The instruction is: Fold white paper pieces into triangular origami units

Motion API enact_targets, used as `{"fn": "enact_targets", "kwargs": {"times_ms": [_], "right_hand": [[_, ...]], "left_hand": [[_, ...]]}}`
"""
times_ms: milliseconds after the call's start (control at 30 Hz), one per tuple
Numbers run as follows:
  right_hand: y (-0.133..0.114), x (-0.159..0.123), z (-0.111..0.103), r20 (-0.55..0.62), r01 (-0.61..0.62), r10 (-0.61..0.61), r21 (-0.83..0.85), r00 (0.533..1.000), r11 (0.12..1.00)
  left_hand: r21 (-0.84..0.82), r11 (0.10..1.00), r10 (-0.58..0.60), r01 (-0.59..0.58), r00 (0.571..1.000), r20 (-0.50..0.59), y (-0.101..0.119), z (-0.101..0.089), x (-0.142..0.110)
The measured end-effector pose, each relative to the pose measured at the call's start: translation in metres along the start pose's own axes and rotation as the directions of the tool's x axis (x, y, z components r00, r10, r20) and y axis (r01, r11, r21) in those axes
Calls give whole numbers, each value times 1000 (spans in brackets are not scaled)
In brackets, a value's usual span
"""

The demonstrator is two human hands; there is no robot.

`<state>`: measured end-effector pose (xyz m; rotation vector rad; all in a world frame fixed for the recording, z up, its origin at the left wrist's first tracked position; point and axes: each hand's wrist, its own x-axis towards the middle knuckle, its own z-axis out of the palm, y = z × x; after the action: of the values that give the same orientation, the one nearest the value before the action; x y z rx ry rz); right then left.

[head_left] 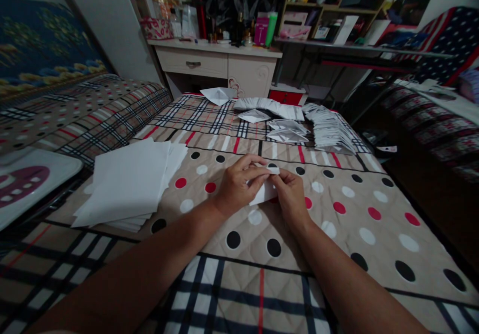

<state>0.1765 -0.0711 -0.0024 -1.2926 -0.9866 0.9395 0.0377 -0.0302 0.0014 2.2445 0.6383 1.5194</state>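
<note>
Between my two hands is a small piece of folded white paper (264,193), held just above the dotted bedspread. My left hand (241,182) pinches its upper edge with thumb and fingers. From the other side my right hand (292,194) grips the same edge, its fingertips close to the left ones. Parts of the paper are hidden behind the fingers. To the left lies a loose stack of white paper sheets (127,184). Beyond my hands sit several folded paper boats (287,134), and a single boat (219,95) rests further back.
Long rows of tightly packed folded papers (331,128) lie at the far right of the bedspread (232,269). A white table with a pink print (33,184) stands at the left edge. Behind the bed is a cluttered white dresser (190,62).
</note>
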Motion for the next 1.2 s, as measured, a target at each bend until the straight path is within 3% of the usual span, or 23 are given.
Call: {"fn": "enact_targets", "kwargs": {"times_ms": [267,600,767,933,1067,1200], "right_hand": [[2,0,-4,-50,70,-64,127,997,989],[3,-3,-5,-106,45,-26,181,994,982],[-1,-4,-3,-40,66,-61,110,997,992],[-7,-7,-5,-156,220,-231,-85,960,972],[-9,-7,-7,-168,282,-315,-195,934,939],[-6,0,-10,-95,347,-369,-193,924,918]], "left_hand": [[14,999,-29,29,1000,4,-4,-1,1],[-12,1000,-26,27,999,28,-2,1,4],[-50,993,-102,104,994,35,-3,1,4],[-74,955,-277,287,954,116,-6,-1,4],[-94,956,-256,277,947,193,-11,-1,5],[-102,954,-274,281,959,78,-12,-3,7]]}}
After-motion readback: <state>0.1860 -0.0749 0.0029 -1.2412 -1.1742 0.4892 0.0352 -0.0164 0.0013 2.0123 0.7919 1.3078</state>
